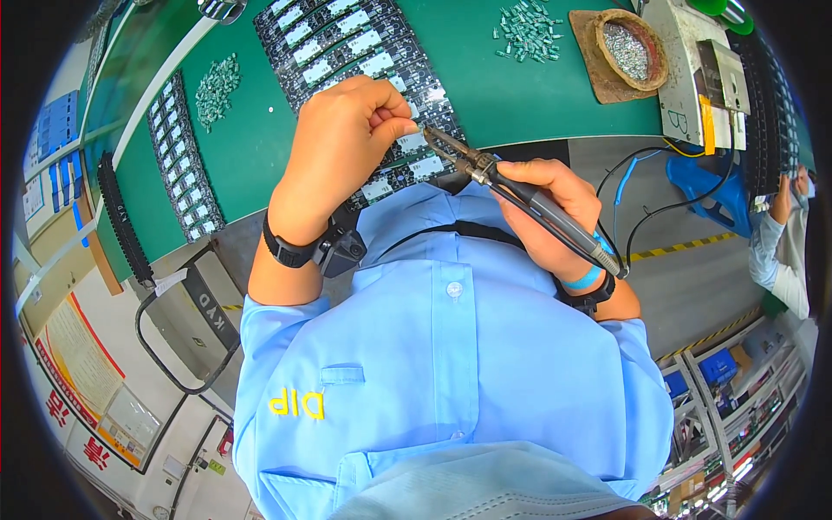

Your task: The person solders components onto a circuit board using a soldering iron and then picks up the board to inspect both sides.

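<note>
My left hand is closed in a pinch over the near part of a panel of dark circuit boards with white rectangles on them. Whatever sits between its thumb and forefinger is too small or too hidden to name. From the other side my right hand grips the dark handle of a soldering iron, with a thin tube running alongside. Two narrow metal points at its front end reach close to my left fingertips, above the boards. Whether the iron's tip touches a board cannot be told.
Another strip of boards lies at the left on the green table. Small component piles flank the panel. A round bowl of silvery bits stands by a metal box at the right. Cables hang beside a blue stool.
</note>
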Available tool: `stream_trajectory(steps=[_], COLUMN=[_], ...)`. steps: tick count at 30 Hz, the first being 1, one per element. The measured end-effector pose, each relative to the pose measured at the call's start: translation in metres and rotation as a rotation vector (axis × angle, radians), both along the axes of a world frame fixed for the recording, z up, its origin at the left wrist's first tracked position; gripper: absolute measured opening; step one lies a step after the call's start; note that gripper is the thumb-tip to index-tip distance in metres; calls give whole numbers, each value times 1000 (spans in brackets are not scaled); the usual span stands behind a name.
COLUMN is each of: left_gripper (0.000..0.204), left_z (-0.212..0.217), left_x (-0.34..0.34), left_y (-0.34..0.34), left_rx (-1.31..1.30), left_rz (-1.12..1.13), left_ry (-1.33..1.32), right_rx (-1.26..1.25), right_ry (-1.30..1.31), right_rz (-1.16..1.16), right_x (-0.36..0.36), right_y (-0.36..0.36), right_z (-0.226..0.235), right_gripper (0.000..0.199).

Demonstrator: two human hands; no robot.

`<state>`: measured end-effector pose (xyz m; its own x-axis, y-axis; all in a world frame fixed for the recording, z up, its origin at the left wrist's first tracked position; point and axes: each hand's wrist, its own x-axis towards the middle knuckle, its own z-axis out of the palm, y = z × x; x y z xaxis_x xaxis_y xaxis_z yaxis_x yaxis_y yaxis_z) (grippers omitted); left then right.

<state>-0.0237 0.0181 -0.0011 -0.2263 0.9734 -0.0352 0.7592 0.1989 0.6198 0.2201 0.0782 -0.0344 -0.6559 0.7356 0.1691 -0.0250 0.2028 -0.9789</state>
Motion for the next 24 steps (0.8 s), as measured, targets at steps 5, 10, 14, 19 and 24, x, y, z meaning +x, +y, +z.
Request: stream_trajectory(steps=[5, 10, 14, 19, 24], left_gripper=[14, 15, 15, 15, 15], left_z=[0, 0, 0, 0, 0], left_x=[0, 0, -1, -2, -2], left_y=[0, 0, 0, 0, 0], left_rx=[2, 10, 8, -14, -13], left_rz=[1, 3, -4, -34, -37], left_ry=[-4, -14, -3, 25, 26], right_rx=[18, -138, -105, -39, -16], right_ry=[8, 21, 27, -34, 10], right_rz=[19, -18, -8, 32, 37], right_x=[-2, -3, -1, 2, -1], right_y=[2, 2, 3, 3, 5], right_z=[1, 3, 3, 4, 2], right_gripper=[29, 25, 26, 27, 27])
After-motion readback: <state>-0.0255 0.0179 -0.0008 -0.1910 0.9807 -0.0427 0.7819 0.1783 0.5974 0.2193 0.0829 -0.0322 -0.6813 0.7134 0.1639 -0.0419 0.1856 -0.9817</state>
